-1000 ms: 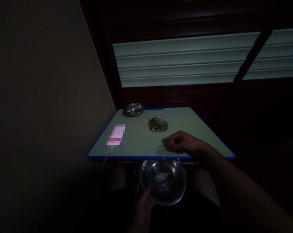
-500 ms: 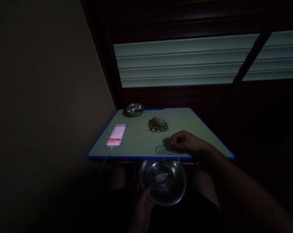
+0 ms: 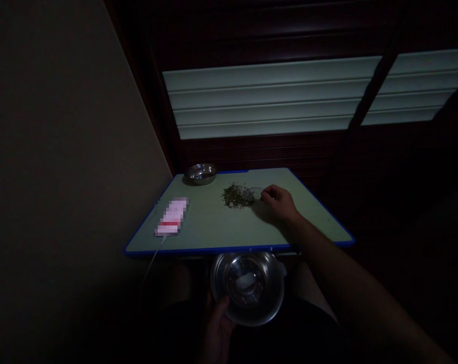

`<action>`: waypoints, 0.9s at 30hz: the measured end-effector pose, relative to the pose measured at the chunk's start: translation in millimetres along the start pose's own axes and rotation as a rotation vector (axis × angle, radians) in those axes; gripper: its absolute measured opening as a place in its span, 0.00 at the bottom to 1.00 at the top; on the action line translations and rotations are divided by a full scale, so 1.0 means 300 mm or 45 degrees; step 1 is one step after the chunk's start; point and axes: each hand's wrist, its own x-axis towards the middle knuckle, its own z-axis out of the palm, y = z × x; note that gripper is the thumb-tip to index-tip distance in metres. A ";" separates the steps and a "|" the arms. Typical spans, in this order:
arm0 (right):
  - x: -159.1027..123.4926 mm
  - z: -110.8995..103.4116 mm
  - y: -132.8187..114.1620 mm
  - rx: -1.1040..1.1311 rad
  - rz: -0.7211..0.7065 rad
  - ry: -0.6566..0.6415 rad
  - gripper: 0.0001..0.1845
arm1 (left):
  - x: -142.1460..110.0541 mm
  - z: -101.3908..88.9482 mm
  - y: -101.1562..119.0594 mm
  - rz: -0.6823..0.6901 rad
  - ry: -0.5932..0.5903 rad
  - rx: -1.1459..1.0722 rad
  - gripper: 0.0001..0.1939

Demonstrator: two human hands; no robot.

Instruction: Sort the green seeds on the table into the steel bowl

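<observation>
My left hand point(image 3: 218, 323) grips the near left rim of a shiny metal bowl point(image 3: 265, 303), with the thumb over the edge. The bowl is below the table's front edge, above my lap; a pale patch inside could be a reflection or an object. My right hand point(image 3: 277, 199) is over the table, its fingers pinched on a thin see-through piece with a curved edge point(image 3: 256, 191). That piece is at the right side of a loose heap of small green-brown dried bits point(image 3: 233, 196), partly over it. Its exact kind is too dim to tell.
The pale tabletop point(image 3: 210, 227) has a blue rim. A small metal bowl point(image 3: 201, 174) stands at its back left corner. On the left lies a blurred-out phone point(image 3: 172, 216) with a white cable point(image 3: 150, 263) running off the edge. A wall is at left, slatted dark panels behind.
My right hand has moved forward from near the front edge to the heap, carrying the see-through piece. My left hand still holds the bowl. The whole view has shifted slightly.
</observation>
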 end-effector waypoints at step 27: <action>-0.029 -0.007 -0.003 -0.418 -0.182 -0.135 0.07 | -0.023 0.015 0.019 -0.048 0.074 -0.041 0.44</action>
